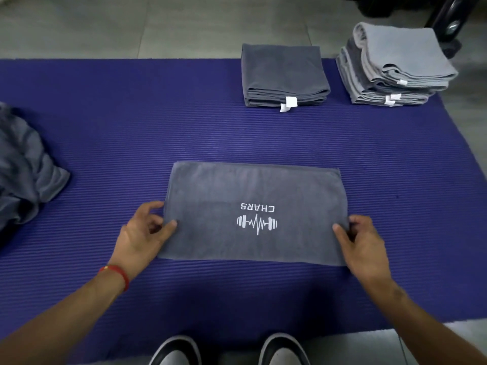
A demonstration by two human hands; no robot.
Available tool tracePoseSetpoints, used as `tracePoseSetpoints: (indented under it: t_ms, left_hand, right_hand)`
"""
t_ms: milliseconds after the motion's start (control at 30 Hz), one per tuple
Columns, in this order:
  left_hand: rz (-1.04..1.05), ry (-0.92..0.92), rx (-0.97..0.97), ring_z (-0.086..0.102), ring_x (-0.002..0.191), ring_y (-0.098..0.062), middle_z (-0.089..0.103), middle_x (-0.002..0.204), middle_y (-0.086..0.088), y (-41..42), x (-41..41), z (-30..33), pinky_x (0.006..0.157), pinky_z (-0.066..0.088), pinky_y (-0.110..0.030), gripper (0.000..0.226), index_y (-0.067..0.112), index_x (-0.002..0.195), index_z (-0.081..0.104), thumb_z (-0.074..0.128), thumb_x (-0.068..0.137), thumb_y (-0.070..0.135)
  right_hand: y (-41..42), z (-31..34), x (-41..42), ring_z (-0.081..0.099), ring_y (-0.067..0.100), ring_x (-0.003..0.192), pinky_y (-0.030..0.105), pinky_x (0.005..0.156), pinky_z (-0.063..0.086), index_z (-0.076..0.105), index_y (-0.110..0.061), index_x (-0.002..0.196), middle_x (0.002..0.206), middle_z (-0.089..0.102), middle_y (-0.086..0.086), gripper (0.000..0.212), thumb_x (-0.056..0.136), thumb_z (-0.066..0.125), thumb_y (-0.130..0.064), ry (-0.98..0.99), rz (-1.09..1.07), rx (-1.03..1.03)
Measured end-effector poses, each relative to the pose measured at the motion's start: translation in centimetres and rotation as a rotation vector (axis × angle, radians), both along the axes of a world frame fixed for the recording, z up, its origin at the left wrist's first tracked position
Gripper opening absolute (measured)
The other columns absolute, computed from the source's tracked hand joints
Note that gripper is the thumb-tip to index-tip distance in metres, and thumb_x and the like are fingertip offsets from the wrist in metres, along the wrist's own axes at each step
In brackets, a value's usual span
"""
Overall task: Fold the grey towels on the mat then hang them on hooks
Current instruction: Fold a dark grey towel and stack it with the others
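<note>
A dark grey towel (253, 191) with a white "CHARS" dumbbell logo lies flat and partly folded in the middle of the purple mat (131, 127). My left hand (143, 234) pinches its left edge between thumb and fingers. My right hand (361, 241) pinches its right edge the same way. A folded dark grey towel stack (283, 72) sits at the mat's far side. To its right stands a taller pile of folded light grey towels (395, 64). A loose heap of unfolded grey towels (23, 167) lies at the left edge.
Grey tiled floor (105, 25) surrounds the mat. A dark metal stand or equipment leg (448, 17) is at the top right behind the light grey pile. My two shoes (229, 351) show at the mat's near edge. No hooks are in view.
</note>
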State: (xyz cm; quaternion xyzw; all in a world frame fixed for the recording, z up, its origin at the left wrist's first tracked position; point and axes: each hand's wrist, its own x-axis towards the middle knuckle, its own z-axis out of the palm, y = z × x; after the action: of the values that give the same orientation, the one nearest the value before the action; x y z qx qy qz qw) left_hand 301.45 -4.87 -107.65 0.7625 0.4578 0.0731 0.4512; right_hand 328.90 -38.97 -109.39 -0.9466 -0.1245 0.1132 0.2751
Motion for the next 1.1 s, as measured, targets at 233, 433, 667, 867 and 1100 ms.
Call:
tracePoseSetpoints:
  t_ms: [233,433,667,867,1100]
  left_hand:
    - [-0.131,0.021,0.024,0.065,0.072,-0.010,0.065,0.087,0.007,-0.6,-3.2,-0.2,0.075,0.053,-0.019,0.072,0.053,0.127,0.048,0.081,0.081,0.009]
    - [-0.559,0.180,0.811,0.050,0.121,-0.035,0.045,0.142,-0.007,-3.9,1.6,1.3,0.094,0.043,-0.058,0.058,0.029,0.143,0.048,0.059,0.086,0.037]
    - [-1.348,0.167,0.744,-0.020,0.153,-0.024,-0.020,0.166,0.013,-9.4,7.5,-3.2,0.117,-0.009,-0.068,0.067,0.038,0.159,-0.008,0.032,0.106,0.047]
    - [-1.370,0.187,0.549,-0.034,0.148,-0.013,-0.026,0.163,0.018,-9.1,7.8,-1.9,0.117,-0.021,-0.059,0.073,0.042,0.158,-0.010,0.038,0.103,0.050]
    - [-0.865,-0.145,-0.068,0.033,0.142,0.004,0.043,0.153,0.017,-7.1,8.8,2.3,0.121,0.025,-0.023,0.060,0.037,0.148,0.046,0.064,0.095,0.017]
  right_hand:
    - [-2.5,-1.3,-2.5,0.064,0.029,0.076,0.036,0.065,0.046,0.052,-0.009,0.121,0.081,0.065,0.000,0.038,0.097,0.062,-0.037,-0.063,0.065,-0.067]
    - [-0.1,-0.4,0.1,0.056,0.038,0.105,0.047,0.086,0.049,0.058,-0.007,0.111,0.109,0.060,0.017,0.048,0.092,0.062,-0.051,-0.091,0.036,-0.288]
    - [4.1,-0.6,3.1,0.048,0.043,0.119,0.053,0.096,0.044,0.059,0.001,0.115,0.124,0.055,0.025,0.060,0.095,0.057,-0.055,0.041,-0.101,-0.363]
    - [5.2,0.5,4.2,0.063,0.035,0.090,0.041,0.076,0.050,0.058,-0.003,0.098,0.095,0.066,0.014,0.036,0.090,0.068,-0.037,0.148,-0.066,-0.188]
    - [4.7,6.3,5.9,0.066,0.025,0.085,0.035,0.067,0.059,0.069,-0.003,0.109,0.101,0.070,0.013,0.024,0.101,0.062,-0.024,0.751,-0.143,0.302]
